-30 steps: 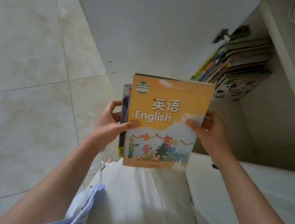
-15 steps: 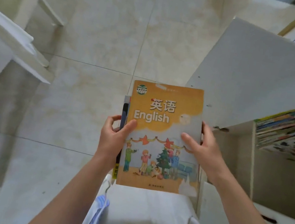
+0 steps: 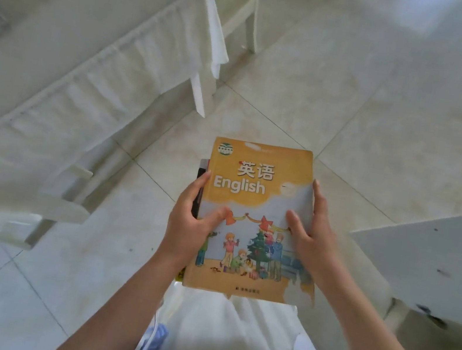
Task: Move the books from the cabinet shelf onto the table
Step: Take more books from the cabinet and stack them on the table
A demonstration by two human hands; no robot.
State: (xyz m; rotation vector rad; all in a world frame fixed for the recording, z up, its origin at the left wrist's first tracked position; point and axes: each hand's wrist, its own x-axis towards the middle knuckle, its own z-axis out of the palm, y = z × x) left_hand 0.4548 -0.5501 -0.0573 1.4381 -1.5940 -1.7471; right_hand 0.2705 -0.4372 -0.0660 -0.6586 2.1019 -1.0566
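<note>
1. At the far left, the table draped in a white cloth (image 3: 72, 32) runs diagonally from lower left toward upper centre, its hanging cloth corner ending just ahead and to the left of your hands; pale wooden chairs (image 3: 30, 219) stand against its near side.
2. Your left hand (image 3: 188, 226) clamps the spine side of the small stack of books (image 3: 253, 218) topped by an orange-and-grey English textbook, thumb pressed on the cover, fingers wrapped beneath.
3. The stack sits level above your lap, clear of the cream tiled floor (image 3: 373, 113), long axis pointing straight away from you.
4. Your right hand (image 3: 313, 235) grips the open edge, thumb on the cover, index finger stretched along the side.
5. At right, the white cabinet door panel (image 3: 430, 265) stands behind the carry.
6. Judgement: the table lies forward-left, so your left hand is nearer and should lead the set-down.
</note>
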